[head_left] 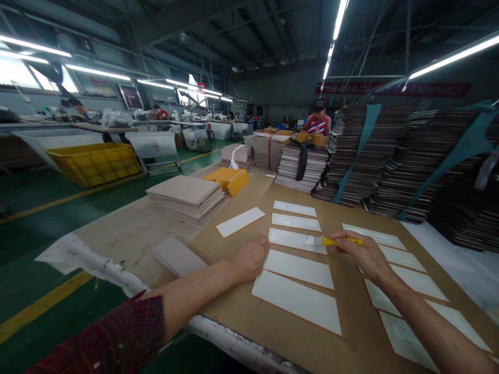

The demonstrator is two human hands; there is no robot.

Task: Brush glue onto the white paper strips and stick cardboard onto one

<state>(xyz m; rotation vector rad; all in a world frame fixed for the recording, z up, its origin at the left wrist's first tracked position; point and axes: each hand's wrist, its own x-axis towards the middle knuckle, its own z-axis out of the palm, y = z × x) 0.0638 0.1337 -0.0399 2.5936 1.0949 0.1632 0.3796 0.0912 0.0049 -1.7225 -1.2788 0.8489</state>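
My right hand [360,254] is closed round a yellow-handled brush [336,241] whose white bristles touch a white strip [296,240] in the middle of a column of white strips. My left hand [251,258] rests with curled fingers on the brown cardboard sheet [351,311], at the left end of the strip [298,268] below. A second column of white strips [413,283] lies to the right of my right hand. One strip [240,222] lies apart, to the upper left.
A stack of beige sheets [187,197] and a yellow box [228,179] stand at the left of the table. Tall dark stacks [390,161] bound with teal bands line the back right. A person in a striped shirt [317,123] sits beyond. A yellow crate [95,163] stands on the green floor.
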